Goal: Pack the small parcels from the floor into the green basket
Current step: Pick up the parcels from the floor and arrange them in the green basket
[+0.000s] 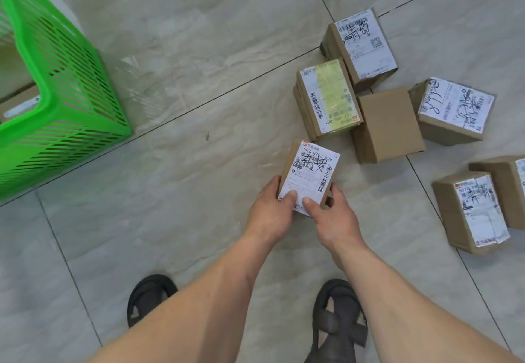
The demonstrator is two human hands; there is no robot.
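Observation:
Both of my hands hold one small cardboard parcel (pixel 308 170) with a white shipping label, just above the tiled floor. My left hand (pixel 271 206) grips its near left edge, thumb on the label. My right hand (pixel 331 215) grips its near right edge, thumb on the label too. The green slatted basket (pixel 71 101) stands at the far left, well apart from my hands. Inside it a brown parcel (pixel 20 104) shows past the rim. Several more parcels lie on the floor to the right, among them one with a yellow-green label (pixel 328 98) and a plain brown one (pixel 386 125).
My two feet in dark sandals (pixel 338 320) stand on the floor below my arms. Parcels (pixel 470 210) crowd the right side up to the frame edge. Bare grey tiles (pixel 199 92) lie between the basket and the parcels.

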